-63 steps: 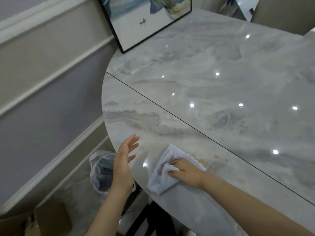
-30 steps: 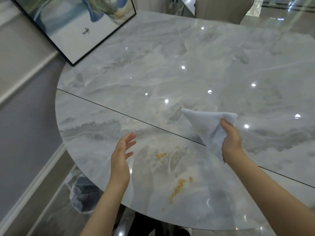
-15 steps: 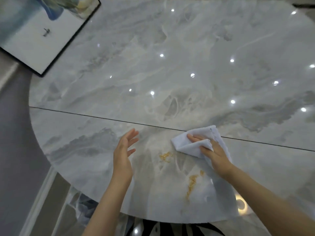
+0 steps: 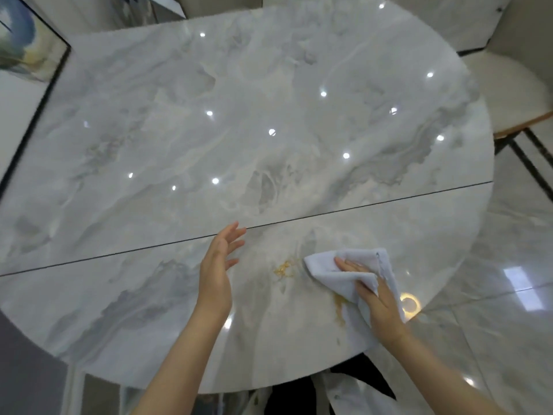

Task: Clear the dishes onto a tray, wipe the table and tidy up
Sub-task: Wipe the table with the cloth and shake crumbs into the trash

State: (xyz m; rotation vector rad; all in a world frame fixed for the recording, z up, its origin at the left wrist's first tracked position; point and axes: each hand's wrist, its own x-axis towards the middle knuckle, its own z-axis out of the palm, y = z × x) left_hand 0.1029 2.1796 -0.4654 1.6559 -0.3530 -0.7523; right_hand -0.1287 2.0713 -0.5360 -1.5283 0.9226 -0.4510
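Observation:
My right hand (image 4: 372,290) presses a folded white cloth (image 4: 338,272) flat on the grey marble table (image 4: 269,130) near its front right edge. Just left of the cloth lies a patch of yellow crumbs (image 4: 283,268). A yellowish smear (image 4: 339,307) runs under the cloth's near edge. My left hand (image 4: 217,268) hovers edge-on above the table to the left of the crumbs, fingers spread and holding nothing.
A dark seam (image 4: 374,205) crosses the tabletop from left to right. A framed picture (image 4: 27,64) leans at the far left. A pale chair (image 4: 505,94) stands at the right, with glossy tiled floor (image 4: 493,295) below it.
The right hand lifted the cloth off the table, carried it right and set it down beside the crumbs. My view has swung right. The left hand has held its open pose.

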